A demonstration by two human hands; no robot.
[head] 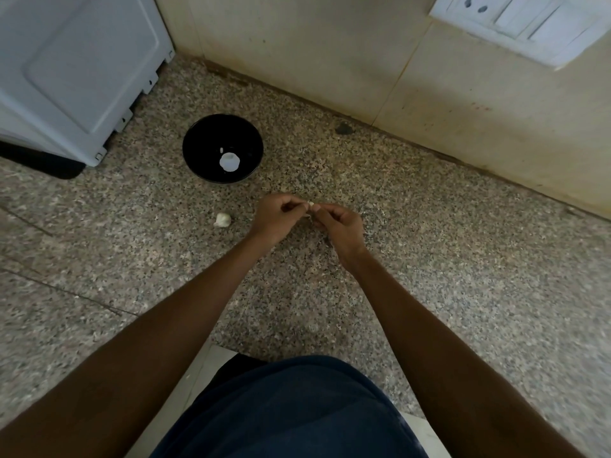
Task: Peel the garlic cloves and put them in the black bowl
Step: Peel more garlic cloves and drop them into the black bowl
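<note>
Fingers [299, 206] of both hands curled, pinching small clove [310, 204] between them, above table [429, 259]. Left hand [276, 216] and right hand [337, 223] meet at clove, knuckles up. Garlic piece [222, 220] lies on table just left of left hand. Bowl [198, 143] stands farther back left, white bits [228, 161] inside. White appliance [76, 67] at far left; wall socket [515, 24] top right.

We see a speckled granite bench [429, 259] meeting a stained beige wall [330, 54], a white switch plate [522, 24] on that wall, and a white appliance [76, 67] at far left.
</note>
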